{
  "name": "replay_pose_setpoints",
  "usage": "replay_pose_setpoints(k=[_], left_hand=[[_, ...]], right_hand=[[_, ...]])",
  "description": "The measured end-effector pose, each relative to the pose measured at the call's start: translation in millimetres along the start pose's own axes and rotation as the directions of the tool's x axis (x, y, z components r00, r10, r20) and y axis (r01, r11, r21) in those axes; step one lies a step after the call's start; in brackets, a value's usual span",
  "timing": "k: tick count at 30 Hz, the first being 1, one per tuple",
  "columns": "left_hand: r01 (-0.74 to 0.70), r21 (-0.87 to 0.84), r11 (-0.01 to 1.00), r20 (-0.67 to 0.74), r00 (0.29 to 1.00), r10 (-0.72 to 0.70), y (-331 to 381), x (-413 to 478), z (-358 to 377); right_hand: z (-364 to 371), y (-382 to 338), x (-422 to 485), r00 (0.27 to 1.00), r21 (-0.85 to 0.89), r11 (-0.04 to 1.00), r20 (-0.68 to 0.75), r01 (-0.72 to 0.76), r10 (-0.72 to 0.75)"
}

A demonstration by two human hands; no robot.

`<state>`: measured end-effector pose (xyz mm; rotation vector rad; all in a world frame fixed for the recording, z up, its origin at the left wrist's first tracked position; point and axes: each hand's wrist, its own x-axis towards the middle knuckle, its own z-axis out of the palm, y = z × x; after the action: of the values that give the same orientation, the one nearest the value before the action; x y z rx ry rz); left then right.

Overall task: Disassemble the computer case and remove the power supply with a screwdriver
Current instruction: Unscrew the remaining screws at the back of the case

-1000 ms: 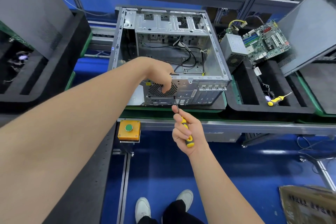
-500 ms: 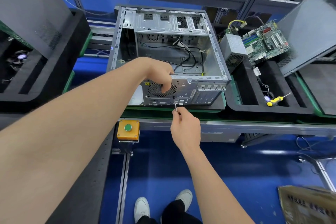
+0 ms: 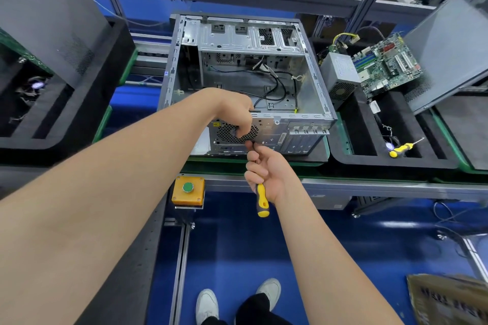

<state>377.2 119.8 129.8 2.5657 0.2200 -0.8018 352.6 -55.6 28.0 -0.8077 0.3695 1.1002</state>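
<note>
The open grey computer case [image 3: 264, 87] lies on its side on a dark tray, rear panel toward me. My left hand [image 3: 237, 113] curls over the rear panel's top edge, its fingers on the round fan grille [image 3: 227, 134]. My right hand [image 3: 266, 169] holds a yellow-and-black screwdriver [image 3: 262, 199] just below the rear panel, handle pointing down toward me. The shaft runs up under my fingers, and its tip is hidden at the panel's lower edge. A grey power supply [image 3: 340, 74] lies outside the case to the right.
A green motherboard [image 3: 385, 63] leans beside the power supply. A second yellow screwdriver [image 3: 401, 148] lies in the black tray [image 3: 356, 158] on the right. Grey side panels lean at far left and right [image 3: 454, 47]. An orange box with a green button [image 3: 188, 190] sits on the bench edge.
My right hand has turned around the screwdriver, so its yellow handle shows below the palm again. My left hand stays on the fan grille.
</note>
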Motion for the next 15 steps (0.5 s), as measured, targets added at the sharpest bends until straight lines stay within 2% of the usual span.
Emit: replay_pose_setpoints(k=[2,4,6,8,10,12,14,15], left_hand=[[0.003,0.001,1.0,-0.005,1.0,-0.003,0.1,0.7,0.2],[0.005,0.005,1.0,-0.012,1.0,-0.005,0.1,1.9,0.6],[0.003,0.006,1.0,-0.018,1.0,-0.003,0.1,1.9,1.0],[0.005,0.008,1.0,-0.029,1.0,-0.005,-0.2,1.6,1.9],[0.007,0.01,1.0,-0.04,0.999,-0.007,0.1,1.3,3.0],[0.001,0.005,1.0,-0.039,0.999,-0.001,0.1,1.2,4.3],[0.0,-0.001,1.0,-0.037,0.999,0.0,0.7,0.9,4.7],[0.0,-0.002,1.0,-0.039,0.999,0.0,1.2,0.7,5.0]], right_hand=[[-0.5,0.3,2.0,1.0,0.016,1.0,-0.024,-0.006,0.006],[-1.5,3.2,5.3,0.996,-0.064,0.997,-0.077,0.046,-0.051],[-1.5,8.2,7.9,0.978,-0.217,0.969,-0.141,0.119,-0.151],[-1.4,12.5,8.2,0.935,-0.439,0.878,-0.192,0.19,-0.298],[-0.6,13.9,6.1,0.847,-0.717,0.657,-0.185,0.231,-0.499],[0.9,15.6,2.6,0.727,-0.918,0.334,-0.079,0.213,-0.682],[2.4,19.1,1.1,0.622,-0.985,0.092,0.018,0.144,-0.783],[3.1,21.1,1.3,0.582,-0.996,0.021,0.036,0.09,-0.812]])
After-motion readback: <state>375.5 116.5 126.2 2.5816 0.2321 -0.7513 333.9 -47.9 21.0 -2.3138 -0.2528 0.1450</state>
